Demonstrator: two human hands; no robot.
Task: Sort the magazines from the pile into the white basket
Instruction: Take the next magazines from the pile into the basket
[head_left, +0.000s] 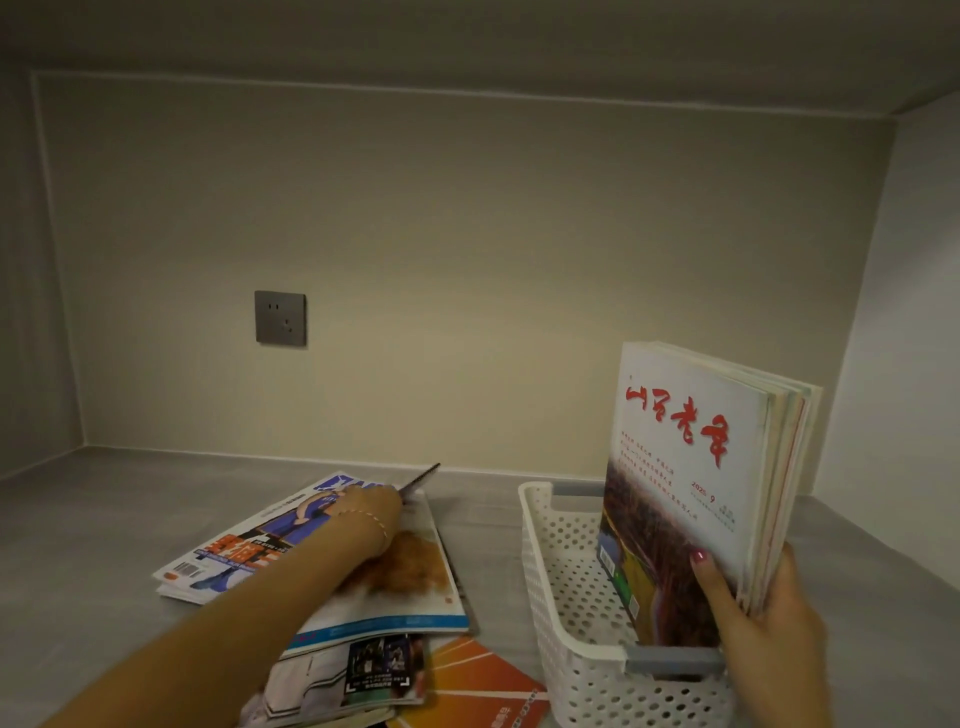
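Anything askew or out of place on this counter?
Only the loose pile: its magazines lie fanned at differing angles, and an orange one juts out near the white basket. The sorted stack stands upright in the basket, steadied by the right hand.

The pile (332, 566) lies left of the basket (550, 587), where magazines (696, 488) stand upright.

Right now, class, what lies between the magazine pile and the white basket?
In the head view, only bare grey countertop separates the magazine pile from the white basket; nothing sits in that gap.
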